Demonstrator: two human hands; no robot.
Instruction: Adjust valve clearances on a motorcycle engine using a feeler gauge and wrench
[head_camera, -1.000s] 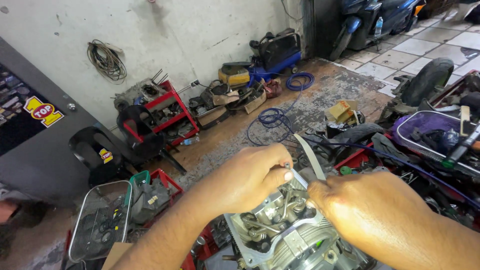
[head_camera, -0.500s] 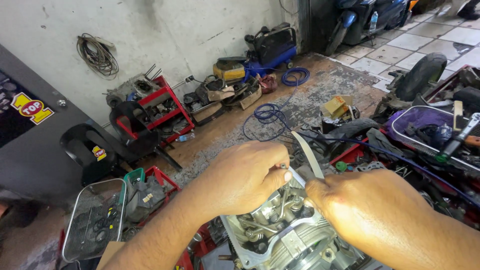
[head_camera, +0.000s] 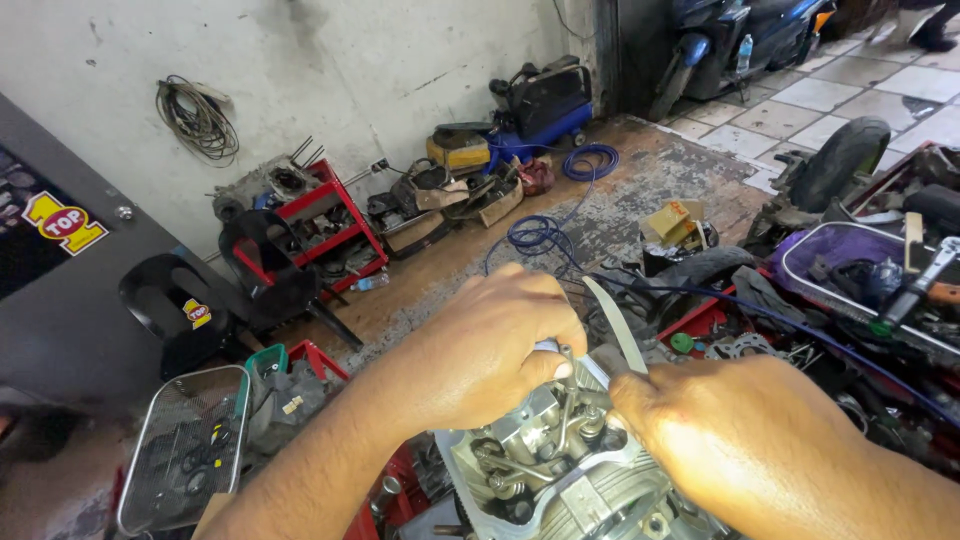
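Grey metal engine part (head_camera: 560, 470) sits low in view, directly under both hands. The left hand (head_camera: 490, 350) is closed on a small tool (head_camera: 548, 347) at its top, while the right hand (head_camera: 760, 450) pinches a thin metal strip (head_camera: 615, 325), perhaps a feeler gauge. Red rack (head_camera: 320, 215) stands by the wall.

- I see a silver-grey engine head (head_camera: 560, 470), finned.
- I note a thin grey metal blade (head_camera: 615, 325).
- Red rack (head_camera: 335, 215) by the off-white wall (head_camera: 330, 70).
- Blue hose (head_camera: 545, 235) on the brown floor (head_camera: 450, 275).
- Black chair (head_camera: 175, 300); purple tray (head_camera: 850, 250).
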